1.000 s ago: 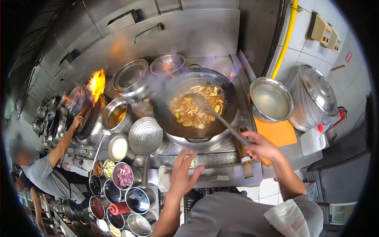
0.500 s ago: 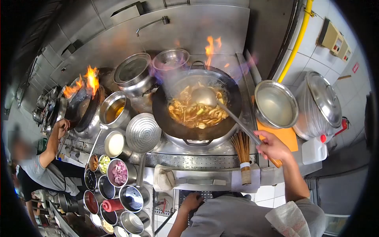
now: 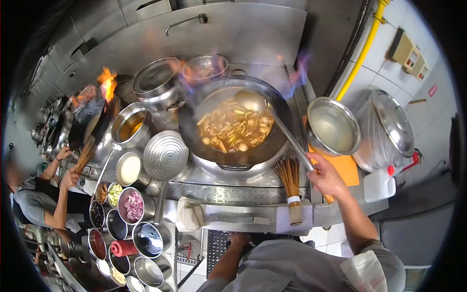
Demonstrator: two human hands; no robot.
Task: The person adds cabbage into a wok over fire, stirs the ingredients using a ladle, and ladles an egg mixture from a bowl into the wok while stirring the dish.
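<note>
My right hand is closed around the wooden end of a long ladle. The ladle's bowl rests against the far inner side of a large black wok, just behind the food. Sliced mushroom-like pieces and green stalks in brown sauce fill the wok's bottom, with steam over them. Down by my waist is my left hand, below the counter's front edge; its fingers are mostly hidden. A bamboo wok brush stands at the counter edge, left of my right hand.
Flames rise behind the wok. A perforated strainer, an oil pot and several ingredient containers, one with sliced onion, stand left. A steel bowl and white jug stand right. At far left a co-worker holds a brush in another wok.
The ladle's bowl has moved from over the food to the wok's far side. The co-worker now has a brush in the left wok. The whole view has shifted slightly.
</note>
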